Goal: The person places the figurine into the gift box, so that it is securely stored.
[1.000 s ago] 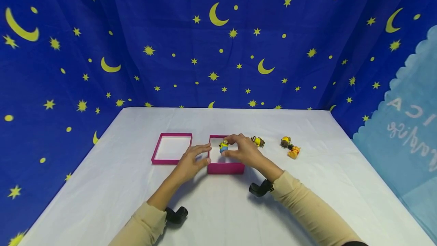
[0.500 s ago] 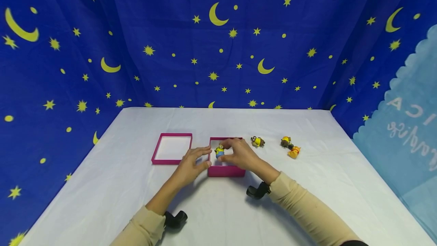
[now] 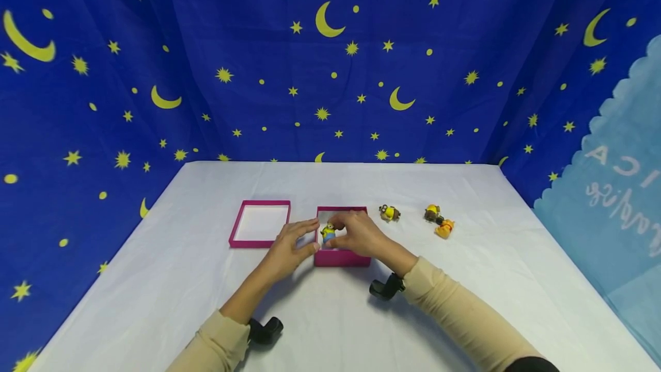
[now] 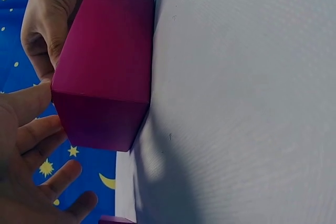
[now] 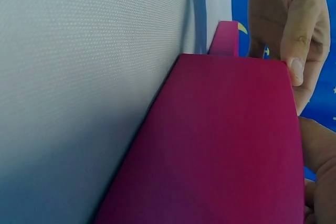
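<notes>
My right hand (image 3: pixel 361 234) pinches a small yellow-and-blue Minion figure (image 3: pixel 327 233) between thumb and fingers, low inside the left part of a magenta box (image 3: pixel 342 258). In the left wrist view the box (image 4: pixel 105 45) shows its outer walls, and they hide the figure. My left hand (image 3: pixel 288 250) lies along the box's left side, thumb and fingertips touching its upper edge, the other fingers spread. From the right wrist, the left thumb (image 5: pixel 296 71) shows at the box's top corner while the right hand (image 5: pixel 320 148) reaches over the rim.
A shallow magenta lid (image 3: pixel 252 244) lies inside up, left of the box. Another Minion figure (image 3: pixel 389 213) lies right of the box. Farther right, a yellow-and-brown figure (image 3: pixel 432 212) lies against an orange figure (image 3: pixel 444 229). All rest on a white-covered table (image 3: pixel 330 314).
The right hand has carried the Minion figure leftward and down into the box. The box has shifted slightly toward me. The left hand has stayed at its left side.
</notes>
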A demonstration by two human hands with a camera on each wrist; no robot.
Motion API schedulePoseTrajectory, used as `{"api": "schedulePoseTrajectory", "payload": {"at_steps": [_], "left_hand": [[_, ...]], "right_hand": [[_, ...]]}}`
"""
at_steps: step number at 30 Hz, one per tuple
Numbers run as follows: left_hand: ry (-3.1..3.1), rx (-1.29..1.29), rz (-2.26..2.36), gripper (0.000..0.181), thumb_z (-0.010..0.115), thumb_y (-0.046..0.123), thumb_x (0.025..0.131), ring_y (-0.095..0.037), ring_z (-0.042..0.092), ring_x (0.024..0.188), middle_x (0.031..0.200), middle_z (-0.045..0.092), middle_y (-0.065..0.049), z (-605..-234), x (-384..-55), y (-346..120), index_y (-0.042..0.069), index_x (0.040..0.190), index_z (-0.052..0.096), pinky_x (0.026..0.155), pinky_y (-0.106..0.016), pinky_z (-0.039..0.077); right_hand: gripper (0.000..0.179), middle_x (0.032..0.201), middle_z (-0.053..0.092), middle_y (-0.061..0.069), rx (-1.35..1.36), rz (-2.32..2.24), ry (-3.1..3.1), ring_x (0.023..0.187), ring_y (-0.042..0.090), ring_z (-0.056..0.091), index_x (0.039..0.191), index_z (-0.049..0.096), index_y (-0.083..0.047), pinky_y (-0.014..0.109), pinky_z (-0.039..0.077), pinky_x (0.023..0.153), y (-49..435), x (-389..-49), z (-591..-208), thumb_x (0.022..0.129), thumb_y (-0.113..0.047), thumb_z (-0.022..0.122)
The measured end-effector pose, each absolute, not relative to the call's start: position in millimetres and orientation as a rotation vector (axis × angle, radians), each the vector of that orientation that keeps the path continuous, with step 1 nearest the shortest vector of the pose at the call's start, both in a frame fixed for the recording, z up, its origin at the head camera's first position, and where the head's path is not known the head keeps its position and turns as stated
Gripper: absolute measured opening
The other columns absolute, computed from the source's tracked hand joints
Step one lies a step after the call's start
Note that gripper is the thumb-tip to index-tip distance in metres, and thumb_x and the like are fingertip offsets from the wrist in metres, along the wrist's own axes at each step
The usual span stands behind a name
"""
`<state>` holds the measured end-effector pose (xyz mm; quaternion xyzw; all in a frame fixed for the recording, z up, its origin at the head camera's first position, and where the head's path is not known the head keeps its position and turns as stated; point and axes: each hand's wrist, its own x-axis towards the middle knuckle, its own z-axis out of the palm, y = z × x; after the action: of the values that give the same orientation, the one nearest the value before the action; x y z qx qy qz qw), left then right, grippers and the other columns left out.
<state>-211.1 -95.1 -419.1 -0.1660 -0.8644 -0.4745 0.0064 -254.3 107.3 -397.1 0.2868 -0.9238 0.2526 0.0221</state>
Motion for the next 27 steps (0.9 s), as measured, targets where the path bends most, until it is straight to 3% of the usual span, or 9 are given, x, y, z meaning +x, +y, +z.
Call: {"api": "schedulePoseTrajectory", "payload": {"at_steps": [12, 27], "left_hand": [[-2.715, -0.619, -1.442, 0.049, 0.066, 0.019, 0.088, -0.026, 0.033, 0.137, 0.146, 0.045, 0.000, -417.9, -213.5, -98.6, 0.008, 0.134, 0.053, 0.110, -0.055, 0.029], [-2.711, -0.602, -1.478, 0.049, 0.066, 0.019, 0.088, -0.025, 0.034, 0.137, 0.146, 0.046, 0.002, -418.9, -206.7, -98.6, 0.010, 0.134, 0.053, 0.109, -0.054, 0.031]], "right_hand": [[0.042, 0.096, 0.074, 0.003, 0.928, 0.666, -2.873, 0.090, 0.015, 0.069, 0.107, 0.069, -0.009, 0.037, 0.050, 0.087, 102.4, -254.9, -399.8, 0.075, -0.035, 0.078], [0.032, 0.093, 0.075, -0.001, 0.949, 0.616, -3.012, 0.090, 0.012, 0.069, 0.102, 0.070, -0.013, 0.034, 0.051, 0.086, 98.4, -252.6, -394.7, 0.075, -0.028, 0.078]]}}
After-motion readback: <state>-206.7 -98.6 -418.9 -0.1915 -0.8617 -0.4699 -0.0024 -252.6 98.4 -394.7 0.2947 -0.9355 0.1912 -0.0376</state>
